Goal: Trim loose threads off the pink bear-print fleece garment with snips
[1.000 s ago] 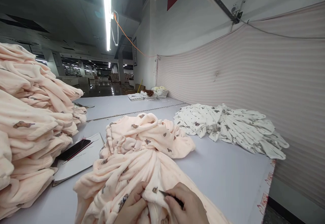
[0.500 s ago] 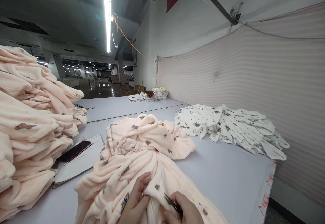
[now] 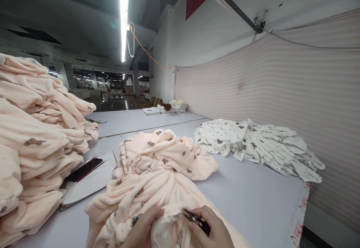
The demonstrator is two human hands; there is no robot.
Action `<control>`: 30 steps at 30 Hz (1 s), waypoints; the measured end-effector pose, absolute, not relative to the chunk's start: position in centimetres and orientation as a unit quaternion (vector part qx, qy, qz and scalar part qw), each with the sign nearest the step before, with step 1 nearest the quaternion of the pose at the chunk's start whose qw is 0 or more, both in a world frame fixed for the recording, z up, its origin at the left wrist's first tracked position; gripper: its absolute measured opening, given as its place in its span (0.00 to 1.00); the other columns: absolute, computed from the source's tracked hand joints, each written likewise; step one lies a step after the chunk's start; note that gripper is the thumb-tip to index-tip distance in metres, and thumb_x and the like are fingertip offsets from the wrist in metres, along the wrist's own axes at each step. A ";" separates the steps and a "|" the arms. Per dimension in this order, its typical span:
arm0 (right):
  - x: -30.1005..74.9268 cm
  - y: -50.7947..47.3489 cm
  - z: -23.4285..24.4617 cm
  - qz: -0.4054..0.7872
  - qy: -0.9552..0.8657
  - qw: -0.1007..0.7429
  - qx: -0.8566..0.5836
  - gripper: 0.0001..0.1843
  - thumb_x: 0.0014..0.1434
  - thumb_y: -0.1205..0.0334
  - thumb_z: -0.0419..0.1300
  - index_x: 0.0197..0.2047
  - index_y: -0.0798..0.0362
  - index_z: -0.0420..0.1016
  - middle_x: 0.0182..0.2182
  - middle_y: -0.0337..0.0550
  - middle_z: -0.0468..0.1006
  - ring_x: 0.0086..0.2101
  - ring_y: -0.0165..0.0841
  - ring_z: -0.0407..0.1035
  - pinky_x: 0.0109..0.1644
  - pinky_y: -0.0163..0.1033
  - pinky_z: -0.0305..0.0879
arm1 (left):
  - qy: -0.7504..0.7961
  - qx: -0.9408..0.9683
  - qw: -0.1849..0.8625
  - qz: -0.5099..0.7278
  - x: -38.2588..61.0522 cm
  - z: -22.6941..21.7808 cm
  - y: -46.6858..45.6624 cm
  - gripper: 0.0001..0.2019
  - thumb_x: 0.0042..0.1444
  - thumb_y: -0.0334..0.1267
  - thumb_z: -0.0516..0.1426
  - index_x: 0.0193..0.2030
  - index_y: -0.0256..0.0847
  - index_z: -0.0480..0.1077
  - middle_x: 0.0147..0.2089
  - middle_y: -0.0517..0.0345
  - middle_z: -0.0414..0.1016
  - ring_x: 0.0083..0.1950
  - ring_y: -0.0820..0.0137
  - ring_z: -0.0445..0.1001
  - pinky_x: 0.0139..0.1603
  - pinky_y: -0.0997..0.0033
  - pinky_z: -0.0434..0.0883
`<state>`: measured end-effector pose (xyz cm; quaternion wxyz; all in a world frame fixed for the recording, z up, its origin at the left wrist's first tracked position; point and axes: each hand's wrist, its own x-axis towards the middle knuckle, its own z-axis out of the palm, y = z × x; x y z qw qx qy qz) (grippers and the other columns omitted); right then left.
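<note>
A pale pink plush garment (image 3: pixel 165 180) with small printed animal figures lies bunched on the table in front of me. My left hand (image 3: pixel 143 227) grips an edge of it near the bottom of the view, where a whitish inner side shows. My right hand (image 3: pixel 212 227) is closed around small black thread snips (image 3: pixel 197 220). Their pointed blades face left and sit right beside the held edge of the cloth. Whether the blades touch the fabric I cannot tell.
A tall heap of pink garments (image 3: pixel 42 139) stands on the left. Near it lie papers (image 3: pixel 92 182) with a dark phone (image 3: pixel 86 168) and a pen. White printed garments (image 3: pixel 258 143) lie at right, folded cloth stacks (image 3: pixel 178 106) at the back. A curtain (image 3: pixel 253 86) covers the wall.
My left hand has turned the garment's edge, so its whitish inner side now shows. My right hand has shifted slightly right, and the snips are more fully visible.
</note>
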<state>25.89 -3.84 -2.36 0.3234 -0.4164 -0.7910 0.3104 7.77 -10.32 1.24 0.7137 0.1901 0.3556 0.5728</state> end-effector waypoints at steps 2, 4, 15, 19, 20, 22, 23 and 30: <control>26.2 -4.0 -2.7 0.312 -0.790 0.330 -0.411 0.13 0.57 0.52 0.56 0.39 0.47 0.77 0.34 0.40 0.78 0.35 0.37 0.73 0.38 0.35 0.62 | 0.303 0.179 0.756 0.552 7.8 1.2 -10.4 0.12 0.45 0.39 0.56 0.32 0.33 0.76 0.32 0.46 0.81 0.45 0.51 0.77 0.50 0.55 0.68; 26.1 -3.9 -2.9 0.316 -0.789 0.327 -0.412 0.12 0.57 0.53 0.55 0.38 0.47 0.78 0.33 0.41 0.78 0.35 0.37 0.73 0.38 0.35 0.63 | 0.300 0.186 0.762 0.542 7.6 0.9 -10.3 0.15 0.47 0.43 0.56 0.35 0.34 0.76 0.34 0.45 0.81 0.45 0.50 0.77 0.51 0.54 0.68; 24.8 -3.6 -2.3 0.348 -0.757 0.356 -0.424 0.13 0.54 0.52 0.57 0.37 0.49 0.79 0.33 0.42 0.79 0.35 0.38 0.73 0.40 0.36 0.63 | 0.416 0.302 0.647 0.563 7.0 -1.6 -8.9 0.17 0.44 0.47 0.67 0.36 0.35 0.77 0.31 0.53 0.80 0.37 0.63 0.77 0.41 0.70 0.68; 24.3 -3.8 -3.2 0.341 -0.751 0.338 -0.454 0.12 0.50 0.55 0.59 0.36 0.52 0.75 0.30 0.41 0.76 0.32 0.37 0.70 0.36 0.36 0.62 | 0.410 0.247 0.663 0.576 7.2 -0.7 -9.5 0.14 0.44 0.45 0.67 0.30 0.35 0.76 0.28 0.53 0.79 0.34 0.63 0.77 0.38 0.69 0.69; 24.2 -3.7 -3.3 0.349 -0.748 0.335 -0.455 0.09 0.51 0.57 0.57 0.33 0.52 0.74 0.28 0.39 0.75 0.31 0.37 0.69 0.35 0.36 0.61 | 0.407 0.236 0.664 0.582 7.2 -0.5 -9.6 0.14 0.44 0.45 0.67 0.29 0.36 0.75 0.27 0.54 0.79 0.34 0.61 0.77 0.38 0.68 0.70; 24.1 -3.4 -3.2 0.384 -0.738 0.343 -0.436 0.08 0.54 0.59 0.54 0.27 0.52 0.71 0.25 0.38 0.71 0.30 0.35 0.67 0.34 0.35 0.60 | 0.424 0.248 0.640 0.591 7.2 -0.2 -9.8 0.14 0.44 0.47 0.67 0.27 0.37 0.73 0.27 0.55 0.78 0.37 0.59 0.76 0.39 0.66 0.70; 24.1 -3.2 -3.0 0.407 -0.733 0.350 -0.418 0.09 0.54 0.59 0.54 0.27 0.53 0.70 0.25 0.37 0.70 0.30 0.35 0.66 0.35 0.34 0.59 | 0.449 0.269 0.608 0.598 7.2 -0.1 -9.8 0.15 0.44 0.48 0.66 0.27 0.38 0.73 0.29 0.55 0.78 0.41 0.58 0.76 0.42 0.65 0.70; 24.4 -2.6 -1.3 0.473 -0.734 0.331 -0.358 0.17 0.59 0.51 0.52 0.23 0.52 0.63 0.21 0.32 0.58 0.26 0.29 0.58 0.30 0.31 0.56 | 0.489 0.267 0.532 0.638 7.0 -0.4 -9.2 0.17 0.46 0.52 0.64 0.36 0.42 0.75 0.46 0.54 0.79 0.58 0.55 0.68 0.61 0.59 0.61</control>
